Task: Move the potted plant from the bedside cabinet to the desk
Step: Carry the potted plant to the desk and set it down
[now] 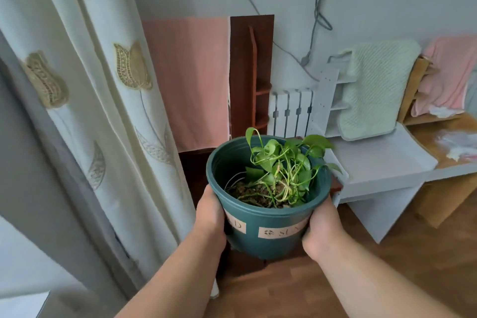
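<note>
A dark green plastic pot [268,237] with pale labels holds a small leafy green plant [284,162] growing in soil. I hold it in front of me, tilted slightly toward the camera. My left hand [210,217] grips its left side and my right hand [321,227] grips its right side. Behind and below the pot stands a dark brown cabinet [193,165], mostly hidden by the pot. A desk cannot be picked out with certainty.
A cream curtain with embroidered tulips [103,100] hangs at the left. A brown shelf unit [251,72] and a white radiator [291,108] stand against the wall. A white bench [382,162] with towels draped over it is at the right. Wooden floor [284,292] lies below.
</note>
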